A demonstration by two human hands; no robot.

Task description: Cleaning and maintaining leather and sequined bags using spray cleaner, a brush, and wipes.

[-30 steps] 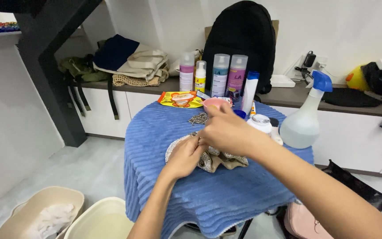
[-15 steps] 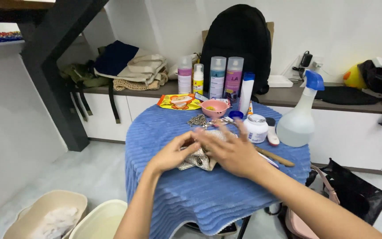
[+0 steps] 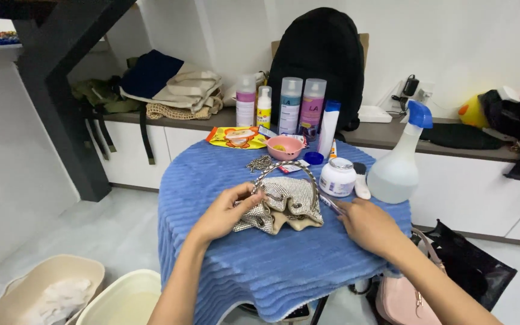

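The small silver mesh handbag (image 3: 284,204) is lying slumped near the front middle of the round surface (image 3: 272,271), which is draped in a ribbed blue cloth. All positions below are given relative to this handbag.

**Risks**
- The handbag is limp and its beaded handle (image 3: 287,168) is arching up loosely. A sideways pull by the left hand (image 3: 227,210) is likely to drag the whole bag across the cloth rather than open it.
- The white cream jar (image 3: 337,177) is standing just behind and to the right of the handbag, with the clear spray bottle (image 3: 397,168) beyond the jar. A quick lift of the right hand (image 3: 365,225) could be knocking either over.
- The pink bowl (image 3: 285,147) is sitting directly behind the handbag, near the handle; a tug on the handle could be tipping it.
- The cloth is hanging free over the edge in front of the handbag, so pulling forward risks sliding everything with it.

**Hand pose**
- The left hand is reaching in from the left, forearm low, its grip narrow and pinching the handbag's left edge where the handle joins.
- The right hand is resting on the cloth just right of the handbag, knuckles up. A thin object (image 3: 330,204) appears to be sticking out from its fingers toward the bag; whether that grip is truly closed on it cannot be told.
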